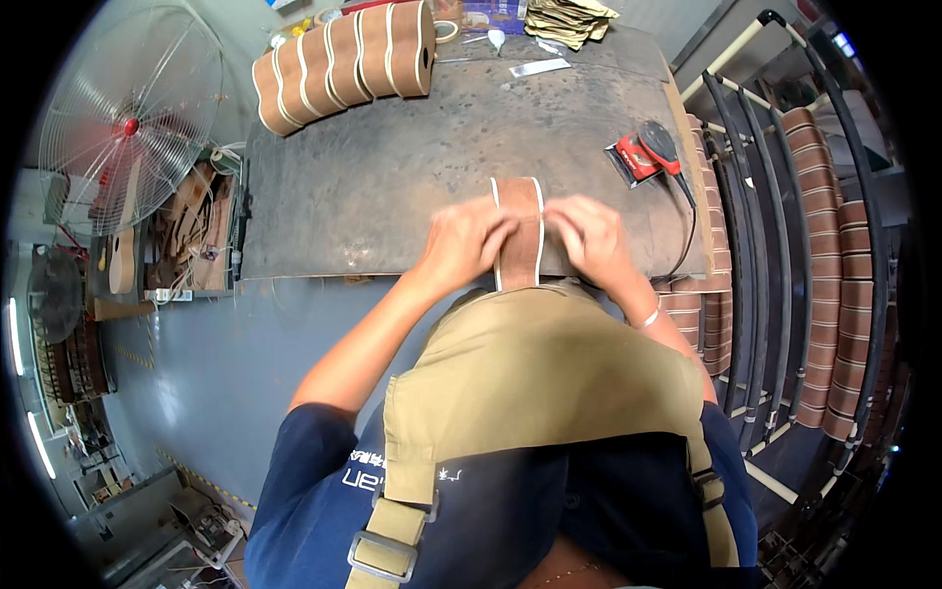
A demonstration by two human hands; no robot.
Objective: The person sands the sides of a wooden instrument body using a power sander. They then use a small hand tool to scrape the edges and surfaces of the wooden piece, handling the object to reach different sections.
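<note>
A small brown wooden instrument body [518, 240] with white edging stands on its side at the near edge of the dark worktable, against my apron. My left hand [463, 236] grips it from the left, fingers bent and thumb on the brown side wall. From the right, my right hand [589, 239] holds the opposite white edge with curled fingers, slightly blurred. The body's lower part is hidden by the apron. Right of my hands lies a red and black sander [648, 152], its cord running off the table's near edge.
A row of similar bodies [343, 69] lies at the table's far left. Gold sanding sheets [571, 22], a white strip [540, 68] and tape rolls lie at the back. A large fan [130, 126] stands left; a rack [751, 236] with more bodies stands right.
</note>
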